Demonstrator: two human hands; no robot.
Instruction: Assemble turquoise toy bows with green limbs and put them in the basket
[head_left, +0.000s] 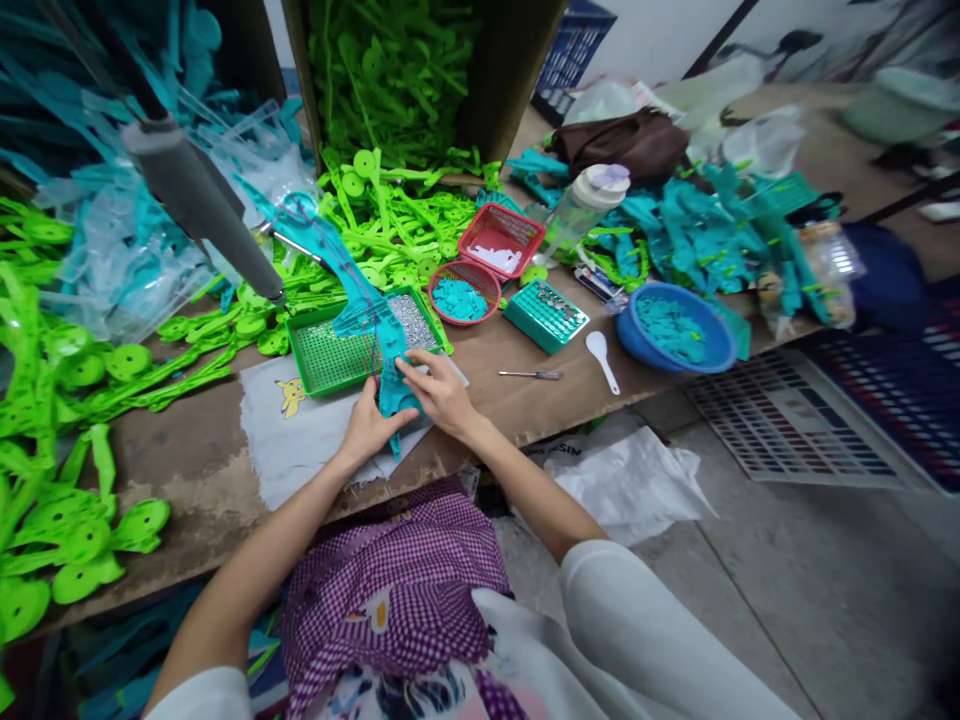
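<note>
A long teal plastic part [351,275] with thin red and dark wires along it is between my hands, its far end reaching over the green tray. My left hand [369,425] grips the near end from the left, thumb across it. My right hand [439,392] is on the right side of the same part, with fingertips pressed on its surface. Beneath lies a pale cloth [270,440] with a yellow cartoon figure. The green tray [307,385] behind it holds small silvery pieces. A grey electric screwdriver [202,200] hangs at the upper left.
Bright green plastic parts [60,540] are heaped left and behind. Right of the tray are a red basket [501,215], a round red basket [463,318], a teal box [547,315], a small screwdriver [530,375], a white spoon [602,360] and a blue bowl [712,355].
</note>
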